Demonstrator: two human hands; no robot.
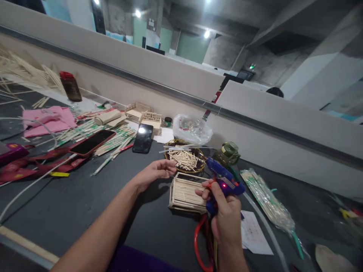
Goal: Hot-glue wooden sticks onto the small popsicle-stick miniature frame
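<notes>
My right hand (227, 211) is wrapped round a blue hot glue gun (219, 172) with an orange trigger and a lit red light. Its nozzle points up and left, towards a yellow-rimmed basket (202, 166). Short wooden sticks (184, 158) fill that basket, with a few clear glue sticks lying across them. At the basket's left edge is my left hand (159, 172), its fingers slightly bent and apart, with nothing visible in them. Between and below both hands sits a small frame made of wooden sticks (184, 192), partly hidden behind my right hand.
Red-handled scissors (197, 241) and a paper sheet (255, 234) lie near my right hand. A bag of wrapped sticks (268, 198) lies further right. Behind are a green jar (227, 153) and a plastic bag (193, 130). Two phones, one black (143, 139), lie left among wrapped chopsticks (113, 141).
</notes>
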